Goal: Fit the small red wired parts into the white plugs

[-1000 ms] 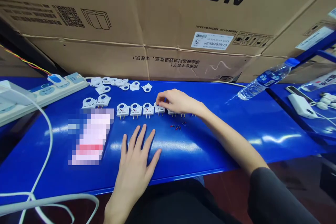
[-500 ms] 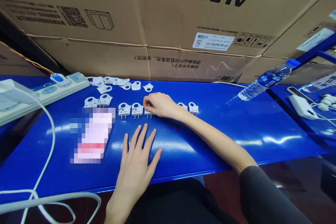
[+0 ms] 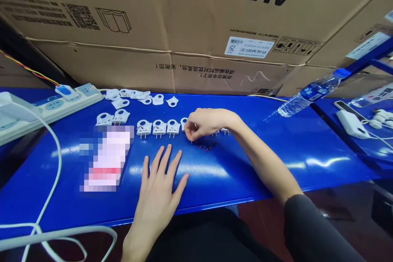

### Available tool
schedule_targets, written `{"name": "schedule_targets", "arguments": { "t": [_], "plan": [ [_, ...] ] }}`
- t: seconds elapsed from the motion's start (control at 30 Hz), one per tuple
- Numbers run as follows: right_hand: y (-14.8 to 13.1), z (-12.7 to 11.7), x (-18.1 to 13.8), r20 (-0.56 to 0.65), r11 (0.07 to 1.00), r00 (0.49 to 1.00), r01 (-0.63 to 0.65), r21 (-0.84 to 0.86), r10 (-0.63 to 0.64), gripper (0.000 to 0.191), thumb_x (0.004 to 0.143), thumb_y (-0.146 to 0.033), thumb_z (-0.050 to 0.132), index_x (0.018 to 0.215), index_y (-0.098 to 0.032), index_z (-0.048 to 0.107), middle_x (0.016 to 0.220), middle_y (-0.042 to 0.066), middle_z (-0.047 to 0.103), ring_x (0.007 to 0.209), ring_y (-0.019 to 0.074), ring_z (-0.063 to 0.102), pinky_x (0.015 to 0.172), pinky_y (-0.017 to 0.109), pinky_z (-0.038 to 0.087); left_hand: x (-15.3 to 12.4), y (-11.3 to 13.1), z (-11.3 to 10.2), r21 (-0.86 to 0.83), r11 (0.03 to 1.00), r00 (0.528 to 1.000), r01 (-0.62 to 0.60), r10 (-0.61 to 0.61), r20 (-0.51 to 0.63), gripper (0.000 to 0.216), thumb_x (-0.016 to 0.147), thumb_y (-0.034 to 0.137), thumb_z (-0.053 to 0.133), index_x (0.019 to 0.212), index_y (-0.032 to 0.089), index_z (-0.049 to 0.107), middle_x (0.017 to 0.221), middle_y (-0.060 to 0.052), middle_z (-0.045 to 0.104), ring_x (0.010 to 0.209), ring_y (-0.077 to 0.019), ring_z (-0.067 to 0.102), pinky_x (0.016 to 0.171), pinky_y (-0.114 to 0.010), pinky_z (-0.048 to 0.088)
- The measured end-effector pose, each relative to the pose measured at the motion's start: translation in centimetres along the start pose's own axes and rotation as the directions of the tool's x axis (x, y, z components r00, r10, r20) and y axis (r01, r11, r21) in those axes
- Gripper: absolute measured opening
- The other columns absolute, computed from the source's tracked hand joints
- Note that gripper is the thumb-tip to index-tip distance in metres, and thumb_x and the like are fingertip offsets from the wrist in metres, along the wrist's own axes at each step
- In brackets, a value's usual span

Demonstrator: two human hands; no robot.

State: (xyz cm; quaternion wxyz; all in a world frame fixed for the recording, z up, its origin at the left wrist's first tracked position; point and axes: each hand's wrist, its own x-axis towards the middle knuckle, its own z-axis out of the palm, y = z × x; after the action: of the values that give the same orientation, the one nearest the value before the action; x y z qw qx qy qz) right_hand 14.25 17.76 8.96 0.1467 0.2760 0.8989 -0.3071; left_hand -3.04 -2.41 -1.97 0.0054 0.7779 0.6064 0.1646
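lying just left of the right hand [image 3: 201, 125]: white casings [image 3: 173, 131]

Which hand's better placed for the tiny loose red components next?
Likely the right hand: its fingers are curled close beside the tiny loose red components, though whether it holds anything is unclear. The left hand is spread palm-down, farther off.

The bare right hand [image 3: 204, 125] is partly masking a row of white, ring-topped plastic pieces [image 3: 173, 132]; at five o'clock, red-and-black bits [image 3: 207, 148] are appearing too tiny to identify; at eight, pixels are blurring a pinkish rectangle [image 3: 108, 157]; at twelve, a brown cardboard box [image 3: 196, 28] is running off-frame.
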Motion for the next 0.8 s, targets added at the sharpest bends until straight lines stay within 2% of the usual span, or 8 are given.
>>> {"name": "schedule_targets", "arguments": {
  "t": [0.07,0.13,0.2,0.3,0.33,0.53,0.8],
  "plan": [
    [0.1,-0.2,-0.4,0.042,1.000,0.999,-0.013,-0.014,0.014,0.009,0.086,-0.017,0.073,0.088,-0.021,0.081,0.090,0.000,0.080,0.081,0.0145,0.070,0.069,0.023,0.043,0.0,0.0,0.0,0.001,1.000,1.000,-0.001,0.001,0.000,0.058,0.105,0.046,0.046,0.158,0.023,0.044,0.169,-0.010,0.040,0.157,-0.0350,0.034,0.128,-0.064,0.022],
    [-0.1,0.0,-0.1,-0.011,0.999,1.000,-0.028,-0.025,0.028,0.010,0.088,-0.021,0.073,0.092,-0.022,0.082,0.095,0.000,0.081,0.084,0.0154,0.070,0.070,0.024,0.044,0.0,0.0,0.0,0.002,1.000,1.000,-0.003,0.003,-0.009,0.058,0.105,0.047,0.046,0.158,0.023,0.044,0.168,-0.011,0.040,0.157,-0.0347,0.034,0.128,-0.065,0.022],
    [-0.6,0.6,0.7,-0.165,0.996,0.984,-0.076,-0.046,0.067,0.015,0.092,-0.026,0.070,0.101,-0.024,0.081,0.101,0.002,0.080,0.088,0.0175,0.071,0.072,0.025,0.045,0.0,0.0,0.1,0.005,1.000,1.000,-0.005,0.005,-0.020,0.058,0.105,0.047,0.046,0.158,0.022,0.044,0.168,-0.012,0.041,0.157,-0.0342,0.034,0.128,-0.065,0.022],
    [-1.8,1.8,2.9,-0.439,0.981,0.889,-0.179,-0.076,0.128,0.026,0.099,-0.024,0.057,0.117,-0.024,0.077,0.112,0.006,0.079,0.100,0.0219,0.070,0.077,0.028,0.048,0.0,0.0,0.2,0.011,1.000,1.000,-0.012,0.012,-0.029,0.057,0.106,0.047,0.045,0.157,0.022,0.045,0.167,-0.012,0.042,0.158,-0.0335,0.033,0.128,-0.064,0.022],
    [-2.1,2.2,3.7,-0.474,0.979,0.872,-0.186,-0.088,0.123,0.028,0.100,-0.023,0.056,0.119,-0.023,0.076,0.116,0.008,0.078,0.102,0.0230,0.070,0.080,0.029,0.049,0.0,0.0,0.2,0.013,1.000,0.999,-0.012,0.013,-0.031,0.057,0.106,0.047,0.044,0.157,0.022,0.045,0.167,-0.012,0.042,0.158,-0.0334,0.033,0.128,-0.064,0.022],
    [-3.1,3.3,7.6,-0.545,0.992,0.838,-0.094,-0.082,0.034,0.026,0.102,-0.024,0.054,0.119,-0.026,0.074,0.117,0.004,0.077,0.105,0.0211,0.069,0.083,0.028,0.051,-0.2,0.0,0.3,0.020,1.000,1.000,-0.014,0.014,-0.018,0.057,0.105,0.045,0.045,0.157,0.021,0.046,0.166,-0.013,0.043,0.156,-0.0348,0.035,0.126,-0.066,0.025],
    [-3.2,3.7,8.4,-0.488,0.994,0.871,-0.090,-0.064,0.048,0.020,0.097,-0.020,0.058,0.105,-0.024,0.076,0.109,0.003,0.078,0.095,0.0191,0.069,0.072,0.026,0.045,-0.1,0.0,0.2,0.019,1.000,1.000,-0.006,0.007,-0.019,0.056,0.105,0.046,0.044,0.156,0.022,0.046,0.166,-0.013,0.044,0.156,-0.0340,0.036,0.127,-0.064,0.024]
  ]
}}
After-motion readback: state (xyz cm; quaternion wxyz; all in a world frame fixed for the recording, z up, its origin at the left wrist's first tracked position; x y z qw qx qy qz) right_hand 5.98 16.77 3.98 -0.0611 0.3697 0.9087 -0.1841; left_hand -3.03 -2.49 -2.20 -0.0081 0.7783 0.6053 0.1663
